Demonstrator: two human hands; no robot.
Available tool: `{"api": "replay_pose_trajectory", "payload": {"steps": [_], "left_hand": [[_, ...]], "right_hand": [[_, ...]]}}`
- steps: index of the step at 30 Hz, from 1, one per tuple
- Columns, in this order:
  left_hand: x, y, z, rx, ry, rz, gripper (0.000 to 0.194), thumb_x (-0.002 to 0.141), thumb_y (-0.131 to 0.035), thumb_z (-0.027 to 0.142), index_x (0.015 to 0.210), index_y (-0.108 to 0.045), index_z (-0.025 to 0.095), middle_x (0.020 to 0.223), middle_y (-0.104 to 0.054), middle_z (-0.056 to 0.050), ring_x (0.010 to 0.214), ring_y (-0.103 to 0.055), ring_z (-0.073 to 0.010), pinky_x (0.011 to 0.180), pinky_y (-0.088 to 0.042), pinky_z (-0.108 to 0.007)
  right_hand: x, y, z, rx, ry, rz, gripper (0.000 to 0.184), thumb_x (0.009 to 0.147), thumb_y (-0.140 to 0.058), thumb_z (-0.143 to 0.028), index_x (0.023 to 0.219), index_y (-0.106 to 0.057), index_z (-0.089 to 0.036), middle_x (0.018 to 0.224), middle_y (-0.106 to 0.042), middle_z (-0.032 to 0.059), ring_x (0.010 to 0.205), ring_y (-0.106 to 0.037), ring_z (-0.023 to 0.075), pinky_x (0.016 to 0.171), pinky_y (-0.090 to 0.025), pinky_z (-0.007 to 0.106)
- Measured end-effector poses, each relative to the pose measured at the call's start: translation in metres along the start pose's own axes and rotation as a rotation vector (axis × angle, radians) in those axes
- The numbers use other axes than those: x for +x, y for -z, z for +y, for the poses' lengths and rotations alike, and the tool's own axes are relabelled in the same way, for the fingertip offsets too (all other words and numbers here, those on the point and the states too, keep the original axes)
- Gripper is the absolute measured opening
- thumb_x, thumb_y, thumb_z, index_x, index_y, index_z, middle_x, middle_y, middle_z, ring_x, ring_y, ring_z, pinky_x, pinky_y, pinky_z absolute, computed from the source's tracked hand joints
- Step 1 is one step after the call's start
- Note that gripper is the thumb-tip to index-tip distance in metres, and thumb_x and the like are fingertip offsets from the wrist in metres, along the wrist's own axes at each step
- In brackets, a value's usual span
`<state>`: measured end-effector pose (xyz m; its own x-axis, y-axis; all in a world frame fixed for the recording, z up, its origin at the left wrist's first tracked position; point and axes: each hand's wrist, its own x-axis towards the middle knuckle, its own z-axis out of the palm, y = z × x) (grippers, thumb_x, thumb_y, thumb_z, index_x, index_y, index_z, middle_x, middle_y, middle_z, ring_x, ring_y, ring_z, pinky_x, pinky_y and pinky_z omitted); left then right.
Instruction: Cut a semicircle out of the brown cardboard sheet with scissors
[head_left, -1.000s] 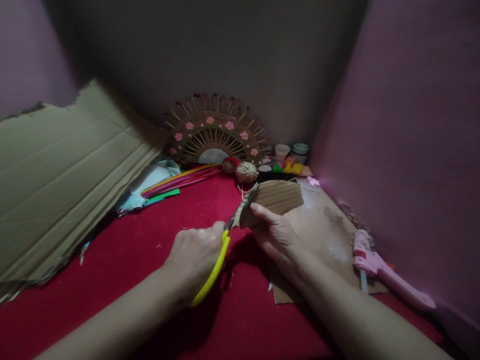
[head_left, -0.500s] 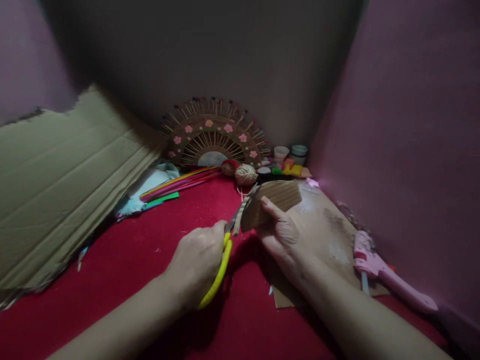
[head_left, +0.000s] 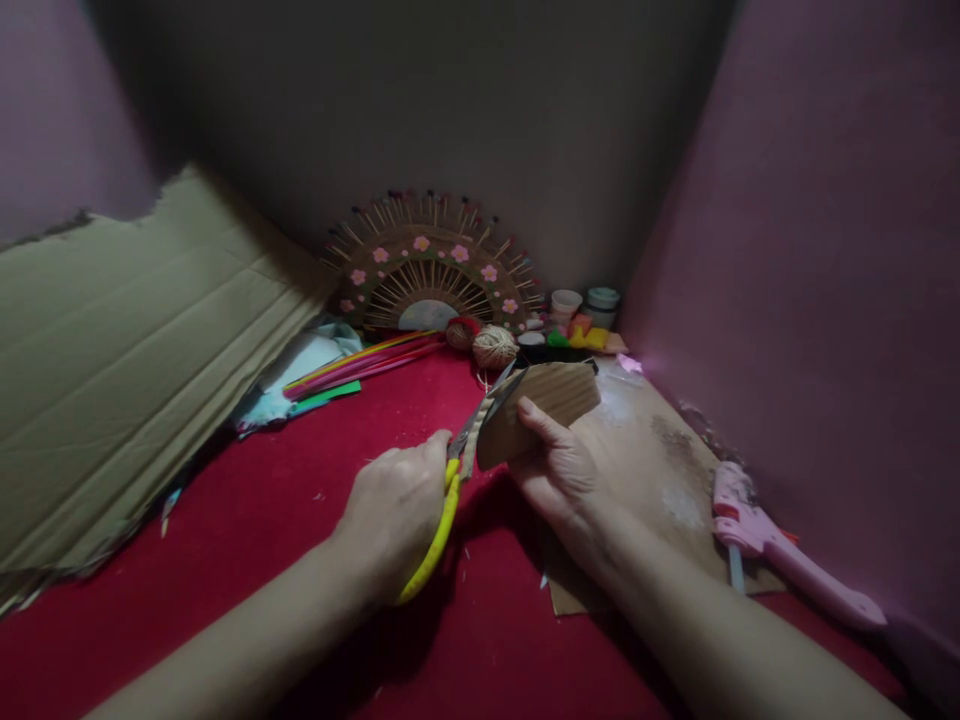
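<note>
My left hand (head_left: 397,510) is closed around the yellow handles of a pair of scissors (head_left: 435,555). Their blades are parted along the left edge of a small piece of brown cardboard (head_left: 559,392), where a narrow strip (head_left: 470,455) is coming away. My right hand (head_left: 559,470) grips that cardboard from below, thumb on the near face and the other fingers hidden behind it. Both hands hold their work above the red surface (head_left: 300,560).
A large cardboard sheet (head_left: 135,380) leans at left. At the back stand a decorated fan (head_left: 435,260), a twine ball (head_left: 495,347) and tubs (head_left: 602,305). Colored strips (head_left: 360,365) lie left of centre. A pink glue gun (head_left: 780,545) rests on flat cardboard (head_left: 660,470) at right.
The scissor blades have opened wider and reach further along the cardboard's edge. My hands stay almost in place, and the view has shifted slightly.
</note>
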<state>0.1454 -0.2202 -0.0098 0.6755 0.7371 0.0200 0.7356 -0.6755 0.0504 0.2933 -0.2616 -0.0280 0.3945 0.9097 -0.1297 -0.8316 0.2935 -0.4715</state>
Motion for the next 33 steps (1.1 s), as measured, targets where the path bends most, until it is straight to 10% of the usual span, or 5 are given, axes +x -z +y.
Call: {"api": "replay_pose_trajectory", "payload": {"steps": [11, 33], "left_hand": [[-0.0017, -0.0046, -0.0006, 0.03, -0.085, 0.052, 0.051, 0.09, -0.038, 0.023, 0.134, -0.038, -0.004, 0.111, -0.063, -0.023, 0.097, -0.062, -0.0328, 0.089, -0.047, -0.047], [0.0015, 0.0035, -0.001, 0.127, -0.027, -0.087, 0.031, 0.091, -0.03, 0.013, 0.113, -0.052, 0.013, 0.093, -0.068, -0.012, 0.081, -0.068, -0.0327, 0.064, -0.053, -0.043]], "right_hand": [[0.0016, -0.0008, 0.0, -0.006, 0.017, 0.034, 0.031, 0.062, -0.075, -0.009, 0.092, -0.07, -0.017, 0.088, -0.075, 0.0004, 0.077, -0.065, 0.0133, 0.087, -0.051, 0.028], [0.0063, 0.0048, 0.0019, -0.01, 0.046, 0.017, 0.036, 0.059, -0.078, -0.009, 0.093, -0.071, -0.018, 0.083, -0.076, -0.0016, 0.075, -0.065, 0.0132, 0.081, -0.052, 0.027]]}}
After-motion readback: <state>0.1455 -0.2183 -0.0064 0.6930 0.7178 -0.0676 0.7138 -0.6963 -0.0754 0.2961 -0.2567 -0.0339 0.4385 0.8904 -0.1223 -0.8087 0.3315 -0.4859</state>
